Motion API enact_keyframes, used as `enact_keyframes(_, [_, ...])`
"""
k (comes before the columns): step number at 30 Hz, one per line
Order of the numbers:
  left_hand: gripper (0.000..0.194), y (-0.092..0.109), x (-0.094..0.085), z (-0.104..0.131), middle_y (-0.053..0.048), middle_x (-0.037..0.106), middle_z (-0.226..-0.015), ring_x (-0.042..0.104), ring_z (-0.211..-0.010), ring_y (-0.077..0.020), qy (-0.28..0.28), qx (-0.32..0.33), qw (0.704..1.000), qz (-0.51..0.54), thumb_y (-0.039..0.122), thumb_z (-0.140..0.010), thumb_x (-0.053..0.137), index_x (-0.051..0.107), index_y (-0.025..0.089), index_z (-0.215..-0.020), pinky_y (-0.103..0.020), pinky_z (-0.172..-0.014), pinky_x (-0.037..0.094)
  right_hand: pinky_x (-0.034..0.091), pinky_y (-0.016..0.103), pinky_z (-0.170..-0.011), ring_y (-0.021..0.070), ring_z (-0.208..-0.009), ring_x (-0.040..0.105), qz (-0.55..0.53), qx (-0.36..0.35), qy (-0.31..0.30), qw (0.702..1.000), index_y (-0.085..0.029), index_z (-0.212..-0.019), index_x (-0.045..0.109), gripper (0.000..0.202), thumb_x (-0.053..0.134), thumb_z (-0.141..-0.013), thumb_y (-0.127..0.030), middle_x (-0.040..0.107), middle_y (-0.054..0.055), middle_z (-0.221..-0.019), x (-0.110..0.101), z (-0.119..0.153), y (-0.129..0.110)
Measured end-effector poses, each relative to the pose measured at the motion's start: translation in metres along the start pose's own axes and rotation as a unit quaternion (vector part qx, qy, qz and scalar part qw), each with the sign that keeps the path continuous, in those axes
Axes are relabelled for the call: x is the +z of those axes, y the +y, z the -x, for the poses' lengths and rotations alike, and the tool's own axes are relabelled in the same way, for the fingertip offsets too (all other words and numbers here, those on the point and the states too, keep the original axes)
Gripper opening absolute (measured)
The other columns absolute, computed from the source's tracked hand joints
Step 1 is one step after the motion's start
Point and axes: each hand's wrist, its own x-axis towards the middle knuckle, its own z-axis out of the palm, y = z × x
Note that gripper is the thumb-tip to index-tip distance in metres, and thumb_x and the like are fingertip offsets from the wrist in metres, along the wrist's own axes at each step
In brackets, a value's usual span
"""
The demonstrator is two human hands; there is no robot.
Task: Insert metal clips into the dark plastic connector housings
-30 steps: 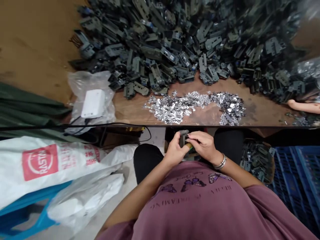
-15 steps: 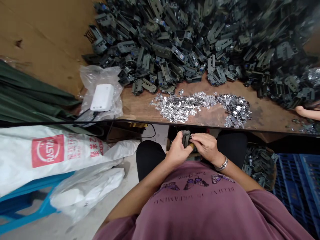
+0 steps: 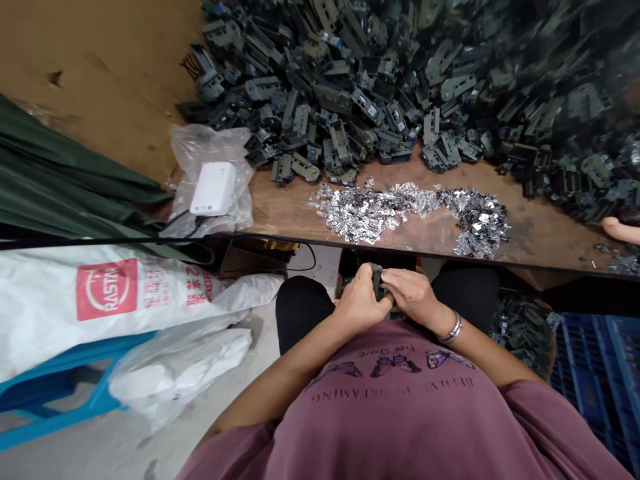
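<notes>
Over my lap, just below the table's front edge, my left hand (image 3: 361,297) is wrapped round a dark grey plastic housing (image 3: 377,280). My right hand (image 3: 413,295) meets it from the other side, thumb and fingers pressed together at the housing's edge. Whatever those fingertips pinch is hidden. Small shiny metal clips (image 3: 363,215) lie in a loose heap on the table in front of my hands. Behind them, many similar dark grey housings (image 3: 330,93) are piled up.
A white box-shaped device (image 3: 214,190) with a cable sits on clear plastic at the left of the wooden table (image 3: 280,213). Another person's hand (image 3: 620,228) shows at the right edge. A box of grey parts (image 3: 525,330) and blue crates (image 3: 585,360) stand lower right; a white sack (image 3: 165,293) lies left.
My right fingers have closed in against the housing, and it has turned slightly in my left hand. The whole view has shifted a little, so things appear further right.
</notes>
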Motion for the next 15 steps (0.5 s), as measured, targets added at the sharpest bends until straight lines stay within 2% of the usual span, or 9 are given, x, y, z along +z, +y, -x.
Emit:
enact_keyframes(2, [0.039, 0.001, -0.006, -0.002, -0.002, 0.053, -0.086, 0.056, -0.084, -0.0234, 0.013, 0.049, 0.999, 0.016, 0.031, -0.063, 0.077, 0.051, 0.022, -0.092, -0.037, -0.078, 0.043, 0.06, 0.038, -0.091, 0.0209, -0.107, 0.07, -0.029, 0.017, 0.001, 0.999, -0.023, -0.116, 0.069, 0.027, 0.057, -0.093, -0.018, 0.072, 0.011, -0.116, -0.009, -0.002, 0.0])
enact_keyframes(4, [0.029, 0.0, -0.012, -0.004, -0.003, 0.053, -0.083, 0.054, -0.083, -0.0223, 0.037, 0.107, 0.993, 0.016, 0.036, -0.07, 0.073, 0.054, 0.021, -0.086, -0.036, -0.078, 0.043, 0.059, 0.04, -0.095, 0.0222, -0.114, 0.066, -0.035, 0.042, 0.027, 0.998, -0.024, -0.124, 0.065, 0.034, 0.057, -0.092, -0.017, 0.067, 0.011, -0.127, -0.018, -0.002, 0.0])
enact_keyframes(6, [0.019, -0.001, -0.018, -0.005, -0.002, 0.048, -0.074, 0.05, -0.075, -0.0195, 0.064, 0.149, 0.987, 0.003, 0.034, -0.081, 0.063, 0.052, 0.021, -0.074, -0.034, -0.074, 0.041, 0.059, 0.041, -0.095, 0.0229, -0.113, 0.067, -0.027, 0.06, 0.062, 0.996, -0.024, -0.127, 0.063, 0.037, 0.057, -0.091, -0.016, 0.067, 0.012, -0.127, -0.022, 0.001, -0.001])
enact_keyframes(8, [0.022, -0.001, -0.023, -0.005, -0.001, 0.045, -0.069, 0.046, -0.069, -0.018, 0.096, 0.172, 0.98, -0.003, 0.031, -0.086, 0.056, 0.049, 0.021, -0.068, -0.033, -0.07, 0.039, 0.06, 0.04, -0.092, 0.0222, -0.106, 0.07, -0.015, 0.067, 0.073, 0.995, -0.024, -0.123, 0.065, 0.034, 0.058, -0.091, -0.015, 0.072, 0.01, -0.117, -0.022, 0.006, -0.002])
enact_keyframes(12, [0.018, 0.002, -0.034, -0.004, -0.003, 0.051, -0.077, 0.049, -0.074, -0.0183, 0.129, 0.178, 0.975, 0.037, 0.033, -0.088, 0.056, 0.056, 0.02, -0.076, -0.032, -0.074, 0.041, 0.063, 0.032, -0.077, 0.0192, -0.087, 0.074, -0.009, 0.075, 0.038, 0.996, -0.023, -0.115, 0.068, 0.027, 0.058, -0.091, -0.016, 0.076, 0.008, -0.1, -0.017, 0.014, -0.005])
enact_keyframes(15, [0.025, 0.002, -0.037, -0.005, -0.005, 0.056, -0.082, 0.053, -0.081, -0.0202, 0.121, 0.134, 0.974, 0.14, 0.044, -0.084, 0.06, 0.061, 0.019, -0.082, -0.033, -0.078, 0.043, 0.062, 0.031, -0.073, 0.019, -0.083, 0.074, -0.002, 0.081, 0.019, 0.997, -0.022, -0.111, 0.069, 0.022, 0.057, -0.092, -0.018, 0.077, 0.007, -0.096, -0.016, 0.015, -0.005])
